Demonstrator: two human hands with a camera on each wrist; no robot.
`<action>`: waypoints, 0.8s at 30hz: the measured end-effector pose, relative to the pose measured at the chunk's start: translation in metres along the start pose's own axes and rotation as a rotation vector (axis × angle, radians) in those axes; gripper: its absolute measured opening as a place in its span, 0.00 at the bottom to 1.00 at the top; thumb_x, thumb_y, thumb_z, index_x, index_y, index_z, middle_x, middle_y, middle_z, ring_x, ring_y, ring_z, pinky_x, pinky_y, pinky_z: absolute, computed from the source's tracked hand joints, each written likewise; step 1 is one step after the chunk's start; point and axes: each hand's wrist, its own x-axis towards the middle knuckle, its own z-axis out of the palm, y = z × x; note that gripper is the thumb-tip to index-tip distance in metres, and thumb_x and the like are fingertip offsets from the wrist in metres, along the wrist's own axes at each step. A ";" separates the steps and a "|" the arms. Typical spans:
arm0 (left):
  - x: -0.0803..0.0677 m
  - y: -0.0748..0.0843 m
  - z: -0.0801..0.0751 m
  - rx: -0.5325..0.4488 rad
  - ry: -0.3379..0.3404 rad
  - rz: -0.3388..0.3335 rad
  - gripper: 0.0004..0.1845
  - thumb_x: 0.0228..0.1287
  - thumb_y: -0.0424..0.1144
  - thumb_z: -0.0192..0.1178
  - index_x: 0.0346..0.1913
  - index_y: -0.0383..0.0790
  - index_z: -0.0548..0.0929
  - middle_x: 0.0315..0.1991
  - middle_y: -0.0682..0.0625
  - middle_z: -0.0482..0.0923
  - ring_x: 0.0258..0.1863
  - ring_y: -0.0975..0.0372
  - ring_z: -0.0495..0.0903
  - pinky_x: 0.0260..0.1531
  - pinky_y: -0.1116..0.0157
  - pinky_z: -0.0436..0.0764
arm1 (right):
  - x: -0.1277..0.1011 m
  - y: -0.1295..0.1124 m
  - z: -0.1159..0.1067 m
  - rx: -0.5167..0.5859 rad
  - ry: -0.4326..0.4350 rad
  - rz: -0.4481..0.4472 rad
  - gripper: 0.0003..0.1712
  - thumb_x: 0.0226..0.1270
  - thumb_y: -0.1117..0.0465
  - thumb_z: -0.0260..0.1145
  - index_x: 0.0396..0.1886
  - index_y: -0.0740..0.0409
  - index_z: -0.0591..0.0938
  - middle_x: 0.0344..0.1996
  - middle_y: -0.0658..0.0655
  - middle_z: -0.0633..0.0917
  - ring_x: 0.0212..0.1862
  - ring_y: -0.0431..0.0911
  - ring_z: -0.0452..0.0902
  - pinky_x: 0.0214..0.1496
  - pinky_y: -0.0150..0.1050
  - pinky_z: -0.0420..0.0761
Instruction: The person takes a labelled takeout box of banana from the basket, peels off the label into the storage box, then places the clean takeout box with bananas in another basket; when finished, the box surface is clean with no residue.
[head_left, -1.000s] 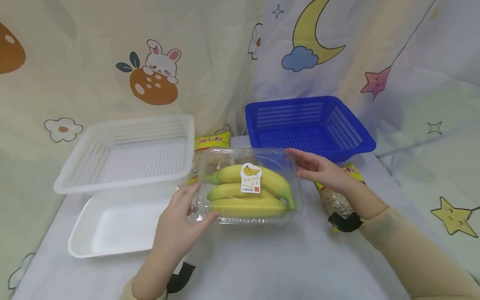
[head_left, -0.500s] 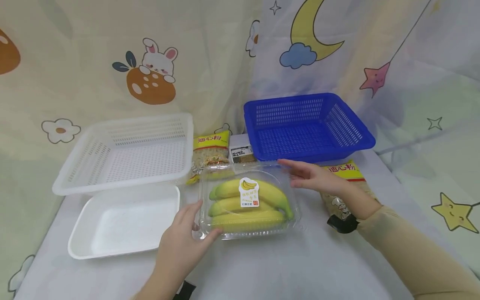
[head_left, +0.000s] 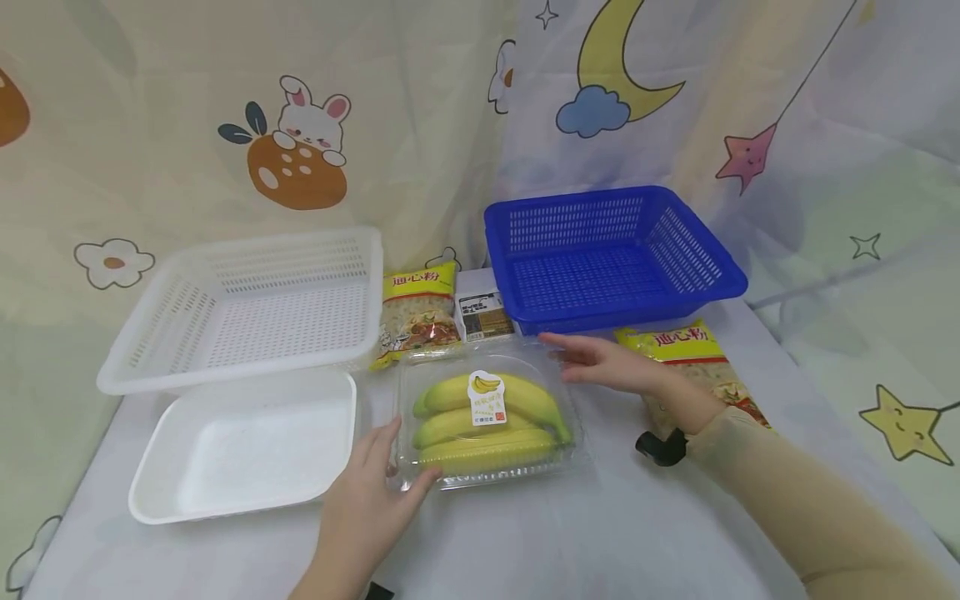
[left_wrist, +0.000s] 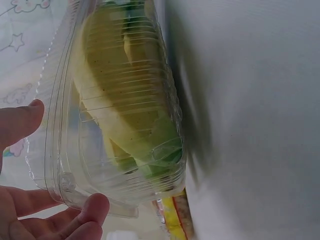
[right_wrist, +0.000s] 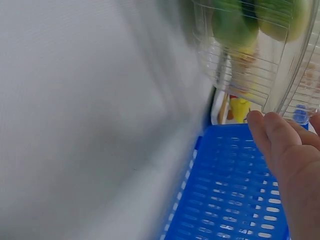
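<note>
A clear plastic clamshell box (head_left: 491, 467) with yellow bananas (head_left: 450, 421) and a white label sits on the white table in the middle of the head view. My left hand (head_left: 371, 500) holds its near left corner, thumb along the front edge and fingers up the left side. In the left wrist view the box (left_wrist: 125, 115) lies between my thumb (left_wrist: 20, 120) and fingers (left_wrist: 90, 212). My right hand (head_left: 600, 362) has straight fingers touching the box's far right corner. The right wrist view shows its fingertips (right_wrist: 260, 125) against the box rim (right_wrist: 250, 75).
A white slotted basket (head_left: 150, 358) stands at the back left, with a white foam tray (head_left: 240, 446) in front of it. A blue slotted basket (head_left: 720, 283) is at the back right. Two yellow pasta bags (head_left: 420, 312) (head_left: 697, 354) and a small carton (head_left: 480, 312) lie behind the box.
The banana box has come down and toward me with both hands on it. The pasta bag and small carton behind it now show.
</note>
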 end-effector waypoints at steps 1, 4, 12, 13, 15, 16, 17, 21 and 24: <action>0.000 0.000 0.001 0.001 -0.005 -0.003 0.42 0.37 0.56 0.72 0.56 0.36 0.74 0.45 0.48 0.77 0.24 0.68 0.76 0.17 0.73 0.71 | 0.001 0.001 0.001 0.007 0.001 0.003 0.35 0.66 0.60 0.57 0.70 0.56 0.56 0.69 0.60 0.57 0.68 0.58 0.56 0.67 0.52 0.61; -0.001 -0.001 0.002 0.003 -0.018 -0.017 0.41 0.37 0.56 0.72 0.55 0.36 0.74 0.46 0.48 0.77 0.25 0.68 0.76 0.19 0.71 0.73 | 0.003 0.001 0.004 0.029 0.001 0.007 0.34 0.66 0.62 0.56 0.70 0.56 0.56 0.70 0.59 0.57 0.68 0.58 0.55 0.67 0.52 0.60; -0.002 -0.005 0.009 0.005 -0.006 0.015 0.41 0.36 0.54 0.73 0.55 0.36 0.74 0.45 0.47 0.77 0.25 0.68 0.76 0.20 0.71 0.74 | 0.004 0.004 0.003 -0.005 0.019 -0.016 0.34 0.66 0.61 0.56 0.70 0.58 0.56 0.69 0.61 0.57 0.68 0.59 0.54 0.67 0.54 0.59; -0.002 -0.006 0.010 0.004 -0.003 0.020 0.41 0.36 0.54 0.73 0.55 0.36 0.74 0.45 0.47 0.77 0.26 0.68 0.76 0.20 0.71 0.74 | 0.004 0.004 0.003 -0.010 0.022 -0.021 0.34 0.66 0.61 0.55 0.70 0.58 0.56 0.69 0.61 0.57 0.68 0.59 0.54 0.67 0.54 0.59; -0.003 -0.007 0.011 0.000 -0.002 0.023 0.41 0.36 0.54 0.73 0.55 0.36 0.74 0.46 0.47 0.77 0.26 0.69 0.76 0.21 0.71 0.75 | 0.004 0.005 0.004 -0.012 0.023 -0.021 0.34 0.66 0.62 0.55 0.70 0.58 0.56 0.69 0.61 0.57 0.68 0.59 0.54 0.67 0.54 0.59; -0.003 -0.007 0.011 -0.001 -0.007 0.018 0.41 0.36 0.54 0.73 0.55 0.36 0.74 0.46 0.47 0.77 0.26 0.68 0.76 0.21 0.71 0.75 | 0.004 0.004 0.004 -0.014 0.025 -0.024 0.34 0.66 0.61 0.55 0.70 0.58 0.56 0.69 0.61 0.57 0.68 0.60 0.54 0.67 0.54 0.59; -0.003 -0.007 0.011 -0.001 -0.012 0.014 0.41 0.36 0.54 0.73 0.55 0.36 0.73 0.46 0.47 0.77 0.26 0.68 0.76 0.21 0.71 0.75 | 0.004 0.004 0.004 -0.015 0.026 -0.025 0.34 0.66 0.60 0.56 0.70 0.58 0.55 0.69 0.61 0.57 0.68 0.60 0.54 0.67 0.54 0.59; -0.003 -0.008 0.012 -0.001 -0.021 0.007 0.41 0.37 0.54 0.73 0.55 0.36 0.73 0.45 0.47 0.77 0.26 0.68 0.76 0.21 0.72 0.75 | 0.003 0.004 0.005 -0.026 0.033 -0.025 0.36 0.65 0.56 0.57 0.70 0.58 0.56 0.69 0.61 0.57 0.68 0.60 0.54 0.67 0.55 0.59; -0.004 -0.008 0.012 0.004 -0.030 0.000 0.41 0.37 0.55 0.72 0.55 0.36 0.73 0.43 0.47 0.78 0.26 0.67 0.75 0.21 0.71 0.74 | 0.003 0.004 0.007 -0.037 0.040 -0.026 0.36 0.65 0.57 0.57 0.69 0.59 0.56 0.69 0.62 0.57 0.68 0.61 0.54 0.66 0.55 0.59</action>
